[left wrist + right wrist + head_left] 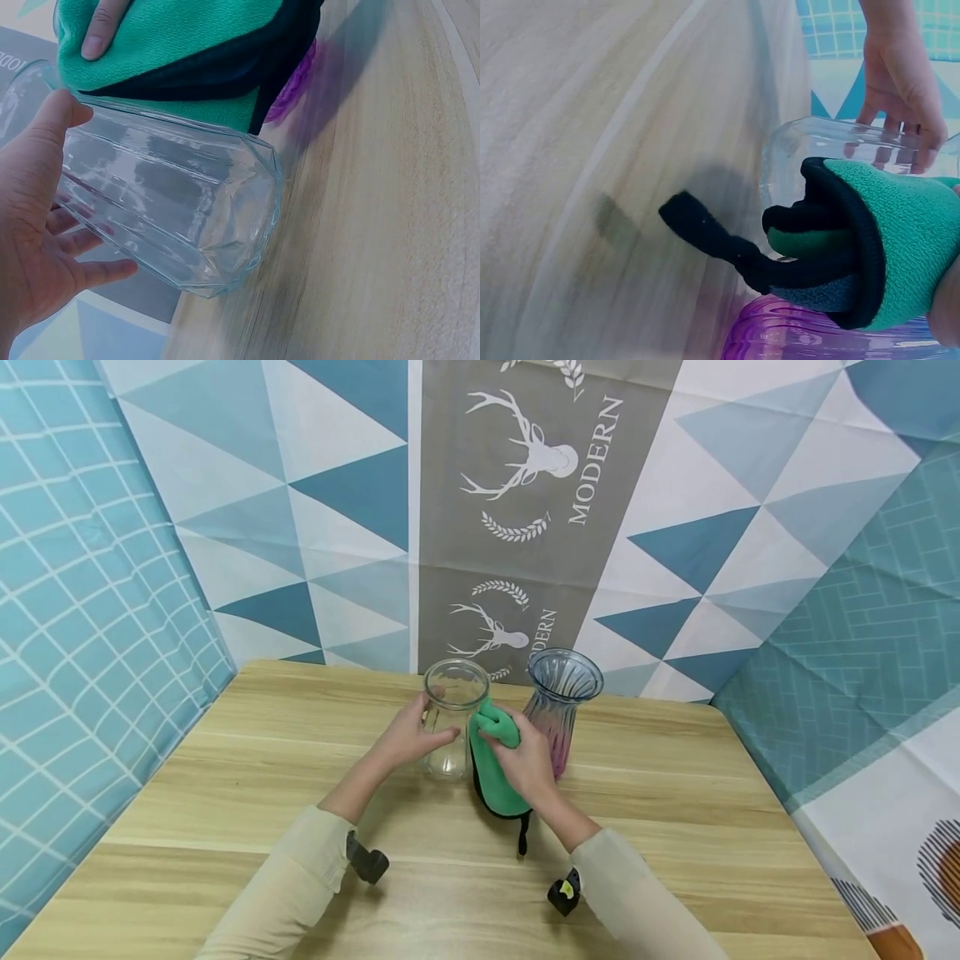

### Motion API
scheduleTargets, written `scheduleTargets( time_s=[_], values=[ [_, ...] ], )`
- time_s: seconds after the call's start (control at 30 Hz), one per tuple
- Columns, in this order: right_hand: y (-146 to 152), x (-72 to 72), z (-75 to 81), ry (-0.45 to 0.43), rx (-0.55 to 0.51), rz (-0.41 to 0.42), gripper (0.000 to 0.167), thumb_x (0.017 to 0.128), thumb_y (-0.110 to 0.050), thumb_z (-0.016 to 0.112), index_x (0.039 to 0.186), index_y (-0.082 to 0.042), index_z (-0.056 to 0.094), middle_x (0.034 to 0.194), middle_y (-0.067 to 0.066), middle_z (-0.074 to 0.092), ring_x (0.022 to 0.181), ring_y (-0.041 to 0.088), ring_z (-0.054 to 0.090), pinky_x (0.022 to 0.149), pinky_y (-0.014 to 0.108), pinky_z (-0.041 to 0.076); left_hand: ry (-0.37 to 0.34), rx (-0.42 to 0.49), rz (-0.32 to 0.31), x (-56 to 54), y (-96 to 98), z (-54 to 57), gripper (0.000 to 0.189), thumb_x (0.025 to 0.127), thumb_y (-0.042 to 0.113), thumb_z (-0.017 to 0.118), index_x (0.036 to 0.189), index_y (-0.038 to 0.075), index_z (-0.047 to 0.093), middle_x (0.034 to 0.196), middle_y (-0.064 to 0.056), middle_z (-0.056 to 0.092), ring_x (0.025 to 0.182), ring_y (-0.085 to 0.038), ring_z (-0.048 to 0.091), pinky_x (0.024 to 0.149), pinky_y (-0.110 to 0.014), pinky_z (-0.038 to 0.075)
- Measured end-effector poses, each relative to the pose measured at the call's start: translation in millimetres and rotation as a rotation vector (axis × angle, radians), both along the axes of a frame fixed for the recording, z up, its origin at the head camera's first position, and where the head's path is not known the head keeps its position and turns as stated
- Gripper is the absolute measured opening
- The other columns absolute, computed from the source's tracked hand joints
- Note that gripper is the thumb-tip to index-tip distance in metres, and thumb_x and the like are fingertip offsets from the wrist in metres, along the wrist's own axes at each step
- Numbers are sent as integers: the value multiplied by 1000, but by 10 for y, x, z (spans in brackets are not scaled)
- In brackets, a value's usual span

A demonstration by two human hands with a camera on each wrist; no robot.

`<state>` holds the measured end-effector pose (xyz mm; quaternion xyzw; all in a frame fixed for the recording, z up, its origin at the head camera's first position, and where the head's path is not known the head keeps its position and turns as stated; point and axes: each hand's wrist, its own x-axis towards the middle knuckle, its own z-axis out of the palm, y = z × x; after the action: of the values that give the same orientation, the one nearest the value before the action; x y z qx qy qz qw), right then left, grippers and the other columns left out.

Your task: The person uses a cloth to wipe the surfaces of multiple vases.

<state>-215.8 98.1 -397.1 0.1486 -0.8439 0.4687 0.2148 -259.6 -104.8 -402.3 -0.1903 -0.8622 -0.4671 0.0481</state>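
Observation:
My left hand [411, 733] holds a clear glass vase [447, 763] near its upper part, thumb on one side and fingers round the other. The vase is upright, with its faceted base [232, 247] down at the table. In my right hand [529, 760] is a green cloth [497, 782] with black edging, gripped at its bunched top. The cloth hangs folded against the clear vase's right side, and a black loop [705, 229] dangles from it. Just behind the right hand stands a second glass vase [564, 681], blue-grey above and pink-purple below, partly hidden by that hand.
The wooden table [247, 760] reaches back to a patterned curtain [360, 510] directly behind both vases. A blue checked curtain [82, 610] hangs along the left side. Small black devices [367, 862] are strapped at both wrists.

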Motion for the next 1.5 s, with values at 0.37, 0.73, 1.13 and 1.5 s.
scheduleTargets(
  time_s=[0.37,0.73,1.13,1.5],
  values=[
    [-6,-20,11,-5,20,-5,43,80,-17,74,121,-11,61,113,12,67,101,27,65,82,42,54,-5,17,-10,2,1,4,65,79,28,72,134,8,42,132,-18,52,120,-36,50,91,-49,50],
    [13,-5,-90,-70,82,0,42,81,-20,73,120,-9,61,111,14,68,100,28,65,79,42,55,-28,27,-21,15,0,33,68,79,27,72,136,7,40,135,-19,49,125,-39,47,97,-52,46],
    [39,4,-144,-111,114,-3,41,82,-20,73,120,-11,61,114,12,67,104,28,64,85,42,53,-65,2,-11,8,-19,37,66,79,29,71,134,8,41,136,-18,49,126,-38,45,101,-54,41],
    [16,-10,-55,-2,-4,-4,42,80,-15,74,119,-11,62,113,12,68,103,26,64,86,41,53,-68,12,-15,16,-3,39,67,78,25,72,136,10,41,139,-18,46,130,-39,41,105,-57,35]
  ],
)
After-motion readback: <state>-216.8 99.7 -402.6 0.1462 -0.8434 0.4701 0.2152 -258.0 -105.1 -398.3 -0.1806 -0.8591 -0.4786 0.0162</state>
